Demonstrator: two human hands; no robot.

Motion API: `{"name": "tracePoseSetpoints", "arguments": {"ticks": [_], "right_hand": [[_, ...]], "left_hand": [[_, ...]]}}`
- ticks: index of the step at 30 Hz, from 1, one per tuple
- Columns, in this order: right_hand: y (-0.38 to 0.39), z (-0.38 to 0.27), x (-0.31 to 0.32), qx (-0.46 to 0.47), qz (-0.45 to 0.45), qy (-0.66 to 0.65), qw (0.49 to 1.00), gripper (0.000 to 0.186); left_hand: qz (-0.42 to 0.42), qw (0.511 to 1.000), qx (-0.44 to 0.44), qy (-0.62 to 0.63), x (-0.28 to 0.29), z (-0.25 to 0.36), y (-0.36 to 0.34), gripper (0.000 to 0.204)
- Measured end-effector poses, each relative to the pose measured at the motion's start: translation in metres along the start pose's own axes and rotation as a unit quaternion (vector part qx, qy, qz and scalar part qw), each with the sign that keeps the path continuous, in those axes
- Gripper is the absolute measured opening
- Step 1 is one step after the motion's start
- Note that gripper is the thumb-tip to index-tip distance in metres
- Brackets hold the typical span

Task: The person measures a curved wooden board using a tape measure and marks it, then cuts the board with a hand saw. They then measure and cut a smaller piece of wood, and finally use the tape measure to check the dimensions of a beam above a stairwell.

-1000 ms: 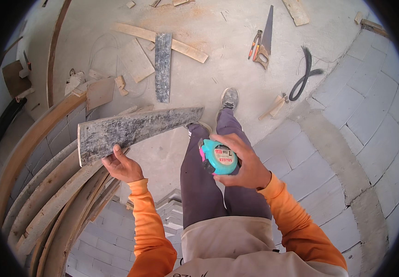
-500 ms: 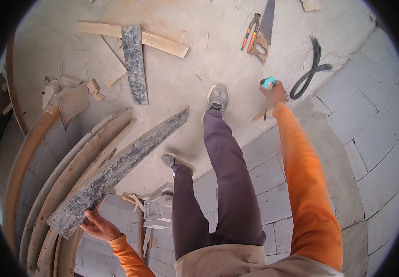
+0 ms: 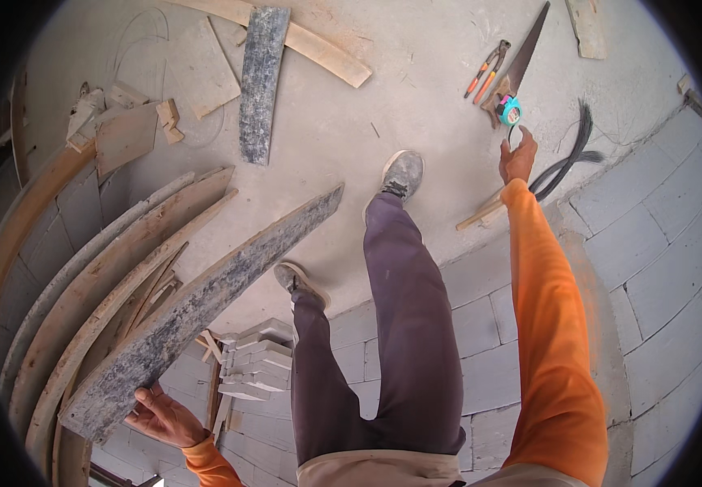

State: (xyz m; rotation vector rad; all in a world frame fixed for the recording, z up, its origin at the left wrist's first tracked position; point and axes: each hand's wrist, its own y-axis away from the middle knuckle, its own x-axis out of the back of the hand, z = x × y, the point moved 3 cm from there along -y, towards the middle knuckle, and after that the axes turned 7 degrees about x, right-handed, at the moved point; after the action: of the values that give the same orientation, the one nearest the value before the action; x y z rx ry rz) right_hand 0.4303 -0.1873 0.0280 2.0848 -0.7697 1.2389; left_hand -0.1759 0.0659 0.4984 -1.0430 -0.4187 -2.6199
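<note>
My left hand grips the lower edge of a long grey-stained wooden plank near its near end, the thumb against the board. The plank slants up and away to the right, its far end close to my feet. My right hand has its fingers apart with nothing between them. Just beyond its fingertips is a turquoise tape measure, over the wooden handle of a handsaw; whether it rests there or is in the air I cannot tell. A short dark strap shows between tape and fingers.
Orange-handled pincers lie beside the saw. A bundle of black wire and a wooden handle are near my right wrist. Curved boards lean at left. Another grey plank crosses a pale board. A block wall runs along the right.
My right hand has let go of the tape measure, which is now beyond the fingertips by the saw handle. My left hand still holds the plank. The view has shifted slightly.
</note>
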Motion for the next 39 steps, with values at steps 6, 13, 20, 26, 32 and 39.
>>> {"name": "tracePoseSetpoints", "arguments": {"ticks": [6,13,20,26,32,39], "right_hand": [[0.217,-0.073,0.074,-0.110,-0.208,0.039,0.971,0.054],[0.373,-0.233,0.183,-0.038,-0.227,-0.030,0.973,0.053],[0.446,-0.434,0.205,0.122,-0.204,-0.087,0.967,0.043],[0.544,-0.592,0.090,0.346,-0.387,-0.128,0.845,0.061],[0.662,-0.719,0.043,0.633,-0.425,-0.088,0.641,0.086],[0.794,-0.837,0.040,0.660,-0.510,-0.092,0.544,0.107]], "left_hand": [[-0.002,0.998,0.060,0.012,0.075,-0.094,0.061,0.028],[-0.001,0.969,0.142,0.203,0.131,-0.159,0.110,0.026],[0.218,0.914,0.090,0.329,0.367,-0.164,0.098,0.033],[0.430,0.769,-0.063,0.469,0.580,-0.159,0.131,0.034],[0.514,0.706,-0.151,0.463,0.781,-0.119,0.161,0.019],[0.484,0.700,-0.197,0.487,0.965,-0.102,0.119,0.020]]}}
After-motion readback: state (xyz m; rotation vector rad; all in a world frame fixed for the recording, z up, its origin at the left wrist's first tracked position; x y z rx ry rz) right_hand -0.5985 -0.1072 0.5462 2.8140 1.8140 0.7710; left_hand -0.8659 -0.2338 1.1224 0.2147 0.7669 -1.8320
